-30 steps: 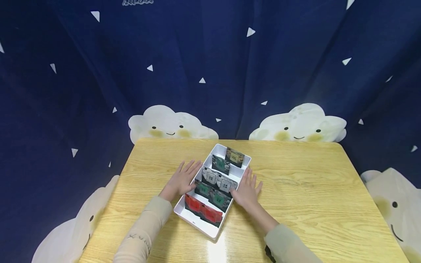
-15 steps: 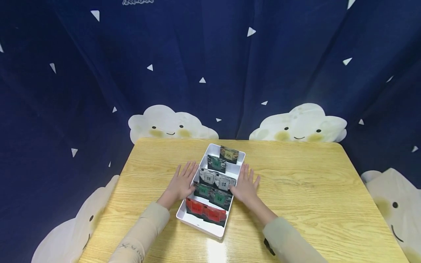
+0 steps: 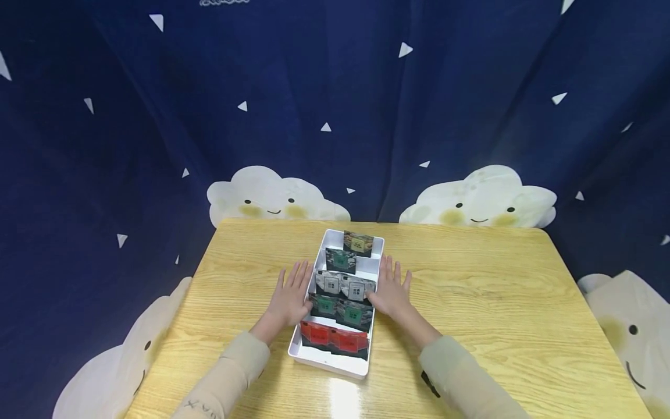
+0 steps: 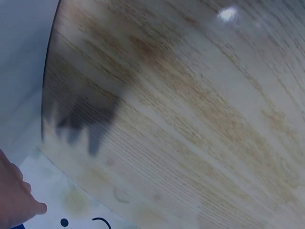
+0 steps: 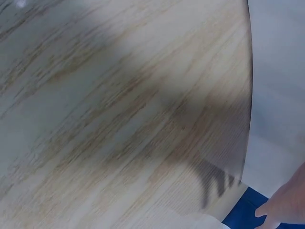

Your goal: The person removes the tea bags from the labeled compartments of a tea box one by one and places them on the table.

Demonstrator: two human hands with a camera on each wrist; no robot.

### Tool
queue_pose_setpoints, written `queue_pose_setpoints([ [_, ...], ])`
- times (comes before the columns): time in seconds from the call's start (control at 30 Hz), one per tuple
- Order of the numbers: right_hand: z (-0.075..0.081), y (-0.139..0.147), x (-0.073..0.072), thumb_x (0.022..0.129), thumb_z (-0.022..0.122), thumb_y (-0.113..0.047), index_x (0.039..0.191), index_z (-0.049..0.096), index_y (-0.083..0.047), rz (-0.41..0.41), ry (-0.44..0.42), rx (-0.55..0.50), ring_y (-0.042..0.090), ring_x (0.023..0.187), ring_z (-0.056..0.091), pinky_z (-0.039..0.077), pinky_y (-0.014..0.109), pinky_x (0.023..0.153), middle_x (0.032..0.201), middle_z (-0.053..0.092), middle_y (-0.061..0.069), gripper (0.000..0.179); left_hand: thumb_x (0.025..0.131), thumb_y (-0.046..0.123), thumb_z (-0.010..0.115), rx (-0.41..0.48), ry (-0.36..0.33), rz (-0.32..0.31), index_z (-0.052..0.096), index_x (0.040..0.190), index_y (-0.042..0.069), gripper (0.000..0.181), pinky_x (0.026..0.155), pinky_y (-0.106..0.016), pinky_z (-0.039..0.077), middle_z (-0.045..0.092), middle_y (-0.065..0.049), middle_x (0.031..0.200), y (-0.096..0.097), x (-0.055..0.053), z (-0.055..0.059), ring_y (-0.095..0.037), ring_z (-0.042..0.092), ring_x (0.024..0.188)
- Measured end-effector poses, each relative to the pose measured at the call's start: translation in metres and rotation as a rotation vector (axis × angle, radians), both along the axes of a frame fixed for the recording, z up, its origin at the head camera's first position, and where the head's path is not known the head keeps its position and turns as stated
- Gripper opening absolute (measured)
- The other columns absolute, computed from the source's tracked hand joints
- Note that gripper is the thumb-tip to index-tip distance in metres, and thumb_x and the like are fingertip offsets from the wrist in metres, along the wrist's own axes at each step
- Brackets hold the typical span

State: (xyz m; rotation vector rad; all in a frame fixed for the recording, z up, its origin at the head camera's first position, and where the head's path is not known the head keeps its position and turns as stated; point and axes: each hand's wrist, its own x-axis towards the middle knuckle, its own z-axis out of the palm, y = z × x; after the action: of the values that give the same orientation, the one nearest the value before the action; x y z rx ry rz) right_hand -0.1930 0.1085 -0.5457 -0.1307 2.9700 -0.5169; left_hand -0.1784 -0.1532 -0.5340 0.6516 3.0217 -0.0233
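Note:
A long white divided tray (image 3: 331,362) lies on the table, slightly slanted, its far end leaning a little left in the head view. Small flat packets stand in its compartments: red ones (image 3: 334,339) nearest, then green ones (image 3: 353,315), grey-white ones (image 3: 357,289), another green one (image 3: 341,260) and a yellow-labelled one (image 3: 358,244) at the far end. My left hand (image 3: 287,301), fingers straight, touches the tray's left side. Against the right side lies my right hand (image 3: 391,297), fingers extended and thumb over the rim. Each wrist view shows just part of its hand at a lower corner.
The wooden table (image 3: 481,302) extends on both sides of the tray. Behind it hangs a dark blue curtain (image 3: 282,87) with white triangles and smiling clouds (image 3: 484,195). A small black object (image 3: 430,384) shows beside the right sleeve.
The tray has turned between my hands: its far end has swung left and its near end right, so it stands straighter. Both hands have stayed along its sides.

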Motion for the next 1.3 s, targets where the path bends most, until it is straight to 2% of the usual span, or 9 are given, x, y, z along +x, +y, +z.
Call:
queue_pose_setpoints([
  [0.3,0.001,0.003,-0.003,0.081,0.050,-0.039,0.146,0.000,0.000,0.042,0.016,-0.001,0.040,0.137,0.006,-0.002,0.061,0.105,0.151,0.005,0.021,0.091,0.083,0.037,0.046,0.042,-0.038,0.079,0.008,0.147,0.006,0.081,0.111,-0.050,0.002,0.007,-0.012,0.153,0.006,0.010,-0.001,-0.029,0.005,0.140],
  [0.47,0.003,0.004,-0.004,0.084,0.046,-0.040,0.146,-0.002,-0.001,0.071,0.004,0.011,0.039,0.137,0.005,-0.003,0.061,0.105,0.151,0.003,0.020,0.088,0.083,0.037,0.046,0.057,-0.038,0.101,0.011,0.147,0.005,0.080,0.110,-0.051,0.006,0.008,-0.013,0.153,0.008,0.015,-0.002,-0.030,0.007,0.139],
  [0.7,0.005,0.006,-0.006,0.085,0.045,-0.040,0.146,-0.003,-0.001,0.093,0.000,0.032,0.039,0.138,0.003,-0.002,0.060,0.105,0.152,0.003,0.019,0.087,0.084,0.037,0.047,0.095,-0.037,0.119,0.013,0.146,0.003,0.079,0.110,-0.052,0.008,0.011,-0.014,0.152,0.011,0.021,-0.003,-0.031,0.008,0.139],
  [0.93,0.006,0.006,-0.004,0.085,0.046,-0.038,0.146,-0.001,0.000,0.094,-0.002,0.008,0.040,0.137,0.004,-0.003,0.060,0.105,0.151,0.005,0.020,0.086,0.085,0.036,0.045,0.123,-0.089,0.131,0.006,0.147,0.003,0.080,0.111,-0.050,0.005,0.005,-0.012,0.153,0.012,0.026,-0.001,-0.029,0.005,0.140],
  [1.13,0.005,0.006,-0.001,0.085,0.046,-0.039,0.146,-0.002,-0.001,0.098,-0.002,0.010,0.039,0.138,0.004,-0.003,0.060,0.105,0.152,0.004,0.019,0.087,0.085,0.036,0.046,0.137,-0.064,0.116,0.009,0.146,0.001,0.079,0.110,-0.052,0.008,0.009,-0.015,0.152,0.011,0.029,-0.003,-0.032,0.008,0.139],
  [1.3,0.004,0.006,0.002,0.085,0.046,-0.039,0.146,-0.004,-0.001,0.102,0.001,0.002,0.039,0.138,0.003,-0.005,0.061,0.105,0.152,0.000,0.018,0.088,0.084,0.034,0.046,0.169,-0.070,0.121,0.010,0.146,0.001,0.079,0.110,-0.052,0.006,0.010,-0.015,0.152,0.011,0.033,-0.003,-0.031,0.008,0.139],
])
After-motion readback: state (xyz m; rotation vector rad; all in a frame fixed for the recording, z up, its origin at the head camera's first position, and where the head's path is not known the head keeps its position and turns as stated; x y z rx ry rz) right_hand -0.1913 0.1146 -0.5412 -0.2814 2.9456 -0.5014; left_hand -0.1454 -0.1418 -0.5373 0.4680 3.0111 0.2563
